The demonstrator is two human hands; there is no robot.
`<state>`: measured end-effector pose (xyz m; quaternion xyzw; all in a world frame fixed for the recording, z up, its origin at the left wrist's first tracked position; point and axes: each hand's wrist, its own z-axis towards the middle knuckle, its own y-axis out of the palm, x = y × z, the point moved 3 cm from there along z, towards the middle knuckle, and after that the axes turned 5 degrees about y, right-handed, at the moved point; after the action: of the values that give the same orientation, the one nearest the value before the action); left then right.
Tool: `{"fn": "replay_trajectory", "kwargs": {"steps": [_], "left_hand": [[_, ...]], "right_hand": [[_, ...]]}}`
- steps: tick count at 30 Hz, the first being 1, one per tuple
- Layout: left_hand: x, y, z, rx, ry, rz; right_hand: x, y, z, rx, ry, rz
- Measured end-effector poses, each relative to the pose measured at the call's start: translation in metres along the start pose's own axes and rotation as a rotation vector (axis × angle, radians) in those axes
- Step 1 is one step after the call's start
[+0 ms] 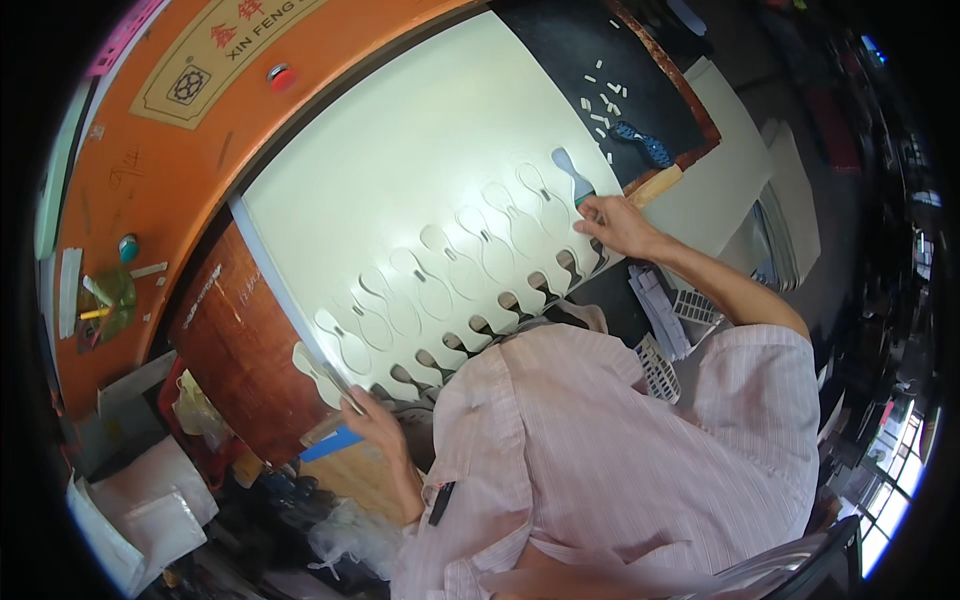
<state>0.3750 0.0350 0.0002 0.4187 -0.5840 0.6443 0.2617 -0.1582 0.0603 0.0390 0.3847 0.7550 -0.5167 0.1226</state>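
Note:
A large pale sheet (400,140) lies across the work surface. A row of sole-shaped outlines runs across it, and sole-shaped cut-outs line its near edge. At the sheet's right side my right hand (615,222) is closed on the near end of a grey-blue sole-shaped piece (566,170), with a bit of green by the fingertips. Below the sheet's left corner, my left hand (377,418) pinches the lower end of a pale cut insole (312,372). How many layers it holds I cannot tell.
An orange machine beam (330,60) spans the far side. On the black board (560,45) at right lie several small white scraps and a blue sole-shaped cutting die (642,146). A reddish-brown board (235,340) shows at left. Stacked sheets (785,235) and a white plastic basket (658,370) stand at right.

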Motion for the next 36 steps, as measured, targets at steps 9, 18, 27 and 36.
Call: {"fn": "replay_trajectory", "kwargs": {"steps": [9,18,27,36], "left_hand": [[0.087,0.014,0.041,0.035,0.033,0.038],[0.237,0.284,-0.037,-0.713,0.369,0.076],[0.224,0.291,-0.040,-0.794,0.194,-0.033],[0.198,0.188,0.015,-0.445,0.013,-0.218]], "right_hand": [[0.020,0.028,0.006,-0.084,0.442,0.815],[0.031,0.032,0.002,-0.280,0.364,1.236],[0.017,0.030,-0.014,-0.215,0.165,1.133],[-0.016,0.039,-0.020,0.239,-0.065,0.545]]}}
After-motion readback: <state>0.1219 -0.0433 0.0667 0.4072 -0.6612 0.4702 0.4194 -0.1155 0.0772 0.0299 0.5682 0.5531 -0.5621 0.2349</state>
